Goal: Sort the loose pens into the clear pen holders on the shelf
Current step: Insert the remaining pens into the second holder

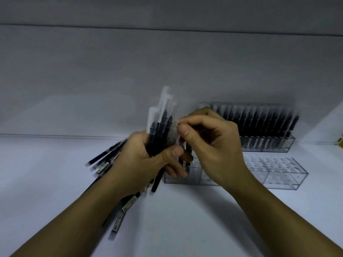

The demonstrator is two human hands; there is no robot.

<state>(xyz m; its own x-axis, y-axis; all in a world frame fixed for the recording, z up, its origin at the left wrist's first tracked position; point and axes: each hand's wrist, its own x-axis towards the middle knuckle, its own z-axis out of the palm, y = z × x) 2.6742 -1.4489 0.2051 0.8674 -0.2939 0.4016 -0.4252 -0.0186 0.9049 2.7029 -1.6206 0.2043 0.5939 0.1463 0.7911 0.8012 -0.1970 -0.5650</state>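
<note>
Head: pen bundle (159,127) gripped in left hand (143,160), right hand (209,145) pinching one.

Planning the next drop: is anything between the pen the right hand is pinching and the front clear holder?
Nothing visible. The right hand pinches a pen from the bundle in the left hand, by the front clear holder, whose right-side holes stand empty.

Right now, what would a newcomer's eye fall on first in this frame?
The bundle of pens stands out at centre, gripped upright in the left hand while the right hand pinches one pen near its top. Behind to the right, a packed holder of dark pens sits against the shelf wall, with a clear holder showing open slots in front of it.
</note>
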